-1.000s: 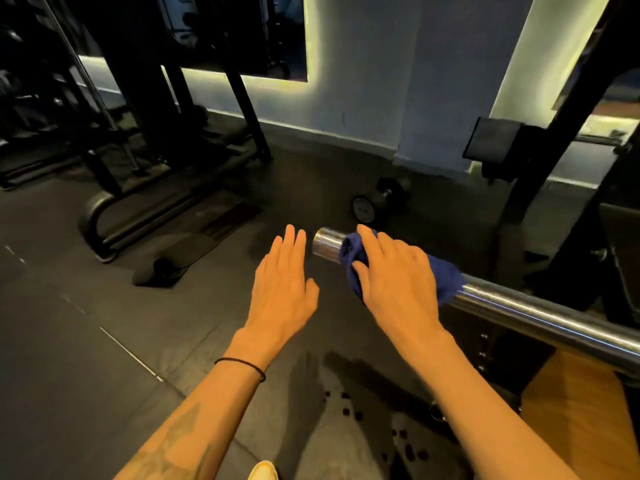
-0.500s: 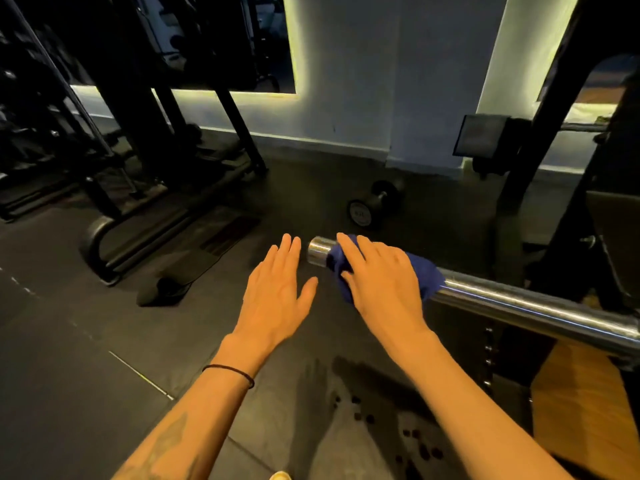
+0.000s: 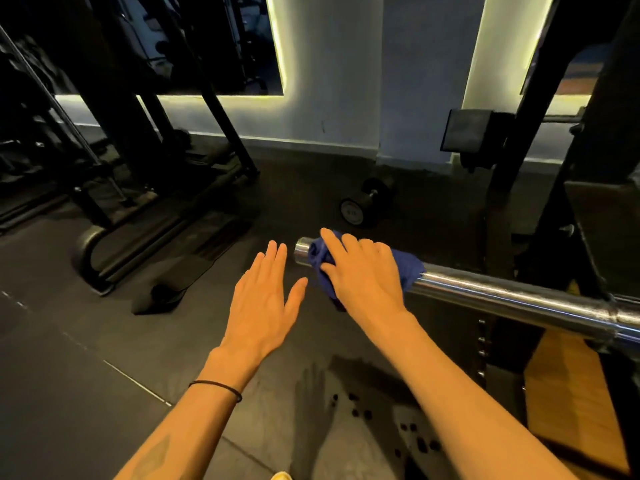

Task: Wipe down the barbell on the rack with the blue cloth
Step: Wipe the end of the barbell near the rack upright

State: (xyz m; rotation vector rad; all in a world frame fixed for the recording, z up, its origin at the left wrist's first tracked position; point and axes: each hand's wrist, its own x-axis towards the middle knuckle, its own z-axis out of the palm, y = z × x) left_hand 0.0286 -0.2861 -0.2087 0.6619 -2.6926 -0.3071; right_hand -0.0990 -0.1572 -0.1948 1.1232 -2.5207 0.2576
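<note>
A chrome barbell (image 3: 502, 292) runs from the right edge toward the middle, its free end just left of my right hand. The blue cloth (image 3: 407, 265) is wrapped over the sleeve near that end. My right hand (image 3: 360, 271) lies on top of the cloth, fingers bent over it and the bar, holding it against the metal. My left hand (image 3: 263, 299) hovers flat beside the bar's end, fingers straight and together, touching nothing.
A black rack upright (image 3: 561, 109) rises at the right, with a padded block (image 3: 467, 136) on it. A dumbbell (image 3: 360, 206) lies on the dark rubber floor beyond the bar's end. Black machine frames (image 3: 138, 188) stand at the left. A wooden platform (image 3: 571, 403) sits lower right.
My right hand with the cloth has stayed at the bar's end, shifting slightly along the sleeve. The left hand remains flat beside it. The view has tilted a little.
</note>
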